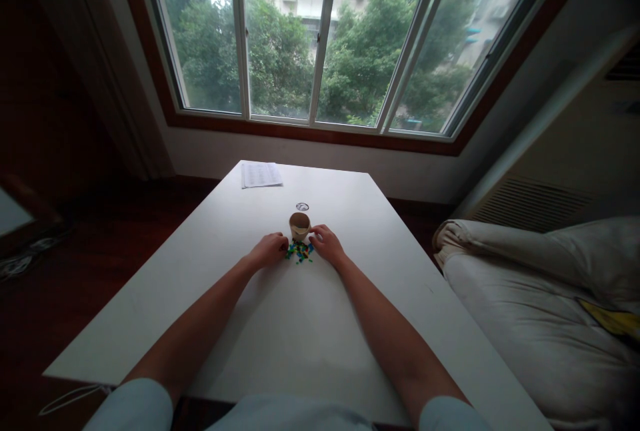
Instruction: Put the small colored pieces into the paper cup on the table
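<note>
A brown paper cup [300, 225] stands upright on the white table, its mouth tilted into my view. Right in front of it lies a loose pile of small pieces [300, 252] in green, blue, yellow and red, too small to name. My left hand [270, 249] rests at the pile's left edge with its fingers curled in; whatever they may hold is hidden. On the other side, my right hand [327, 244] has its fingers apart, the index fingertip at the cup's right side and the thumb lower, close to the pile.
Behind the cup lies a small round object [303, 207] with a dark rim. Printed sheets of paper [261, 175] are at the far left of the white table [400, 291]. A pale sofa [525, 297] stands to the right; a window is beyond the table.
</note>
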Available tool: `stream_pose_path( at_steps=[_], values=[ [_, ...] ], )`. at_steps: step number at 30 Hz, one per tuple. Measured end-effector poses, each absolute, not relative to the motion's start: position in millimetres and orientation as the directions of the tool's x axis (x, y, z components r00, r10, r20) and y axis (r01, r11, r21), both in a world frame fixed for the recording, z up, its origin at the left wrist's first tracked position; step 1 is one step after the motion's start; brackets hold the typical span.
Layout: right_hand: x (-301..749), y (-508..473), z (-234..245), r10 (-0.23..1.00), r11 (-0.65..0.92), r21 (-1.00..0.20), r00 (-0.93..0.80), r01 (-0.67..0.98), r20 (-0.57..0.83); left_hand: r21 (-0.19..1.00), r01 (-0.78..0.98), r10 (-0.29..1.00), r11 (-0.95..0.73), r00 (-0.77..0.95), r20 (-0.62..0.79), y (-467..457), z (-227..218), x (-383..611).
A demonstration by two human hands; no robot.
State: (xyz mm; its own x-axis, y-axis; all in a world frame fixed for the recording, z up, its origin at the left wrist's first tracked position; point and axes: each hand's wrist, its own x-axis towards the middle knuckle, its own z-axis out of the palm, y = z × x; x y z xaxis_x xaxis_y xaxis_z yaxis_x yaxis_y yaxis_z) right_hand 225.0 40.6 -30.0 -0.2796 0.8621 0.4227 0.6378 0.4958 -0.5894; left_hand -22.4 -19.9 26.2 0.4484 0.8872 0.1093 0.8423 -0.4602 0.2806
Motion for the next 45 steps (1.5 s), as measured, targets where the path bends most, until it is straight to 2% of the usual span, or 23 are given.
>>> stream_pose_path(
  at_steps=[21,45],
  values=[
    [225.2,40.1,-30.3,0.848,0.520,-0.588,-0.290,0.619,0.444,0.272,0.798,0.843,-0.537,0.499,0.199,-17.1,16.1,-21.3],
    [225.2,42.2,-31.8,0.843,0.527,-0.584,-0.289,0.618,0.455,0.203,0.833,0.856,-0.515,0.490,0.162,-20.9,20.2,-18.0]
  ],
)
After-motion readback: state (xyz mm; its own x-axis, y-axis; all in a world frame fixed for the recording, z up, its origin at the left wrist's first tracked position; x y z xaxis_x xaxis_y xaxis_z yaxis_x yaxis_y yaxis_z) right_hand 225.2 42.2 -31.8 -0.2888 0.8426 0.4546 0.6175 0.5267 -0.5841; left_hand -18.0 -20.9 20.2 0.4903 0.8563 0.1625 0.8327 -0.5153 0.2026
